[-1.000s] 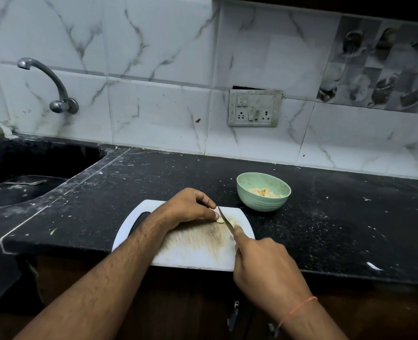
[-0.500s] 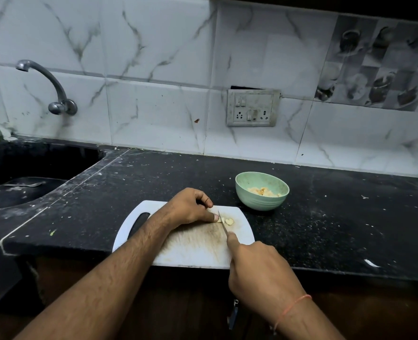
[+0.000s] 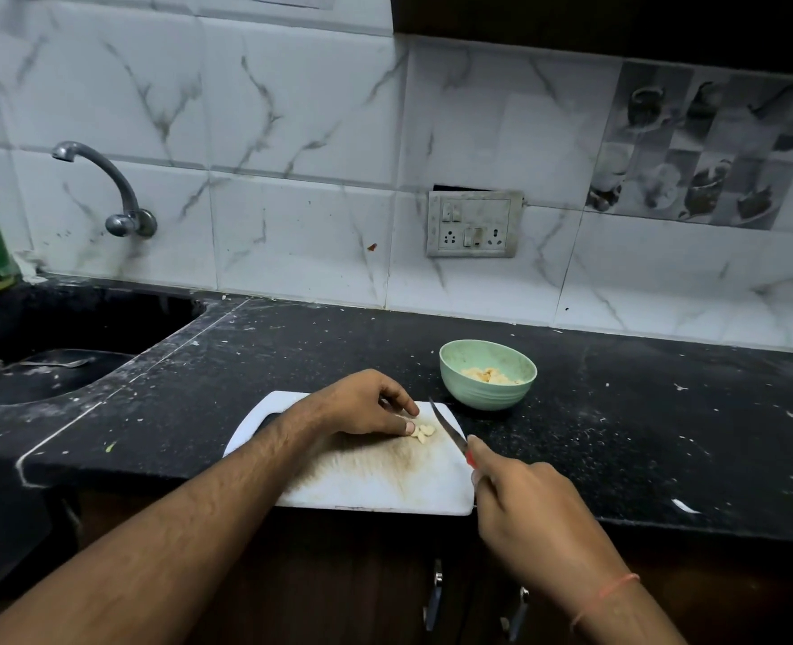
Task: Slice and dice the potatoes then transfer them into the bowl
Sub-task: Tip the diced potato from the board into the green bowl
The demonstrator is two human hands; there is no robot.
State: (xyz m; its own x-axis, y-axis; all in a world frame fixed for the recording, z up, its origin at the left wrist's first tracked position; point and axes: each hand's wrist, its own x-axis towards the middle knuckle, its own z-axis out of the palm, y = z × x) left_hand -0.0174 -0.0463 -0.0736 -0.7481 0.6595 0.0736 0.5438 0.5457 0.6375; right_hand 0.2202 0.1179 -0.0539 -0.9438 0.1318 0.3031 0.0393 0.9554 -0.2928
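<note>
Pale diced potato pieces (image 3: 422, 432) lie on our white plastic cutting board (image 3: 376, 477), touching our left hand (image 3: 362, 405) thumb; fingers loosely curled. Our right hand (image 3: 525, 500) clamps the red-handled knife (image 3: 448, 428); we risk nicking that thumb, or scattering pieces short of the green bowl (image 3: 487, 381).

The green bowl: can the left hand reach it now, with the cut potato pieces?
Probably yes. The green bowl stands just beyond the cutting board, open-topped. Only the knife in the right hand angles between it and the left hand.
</note>
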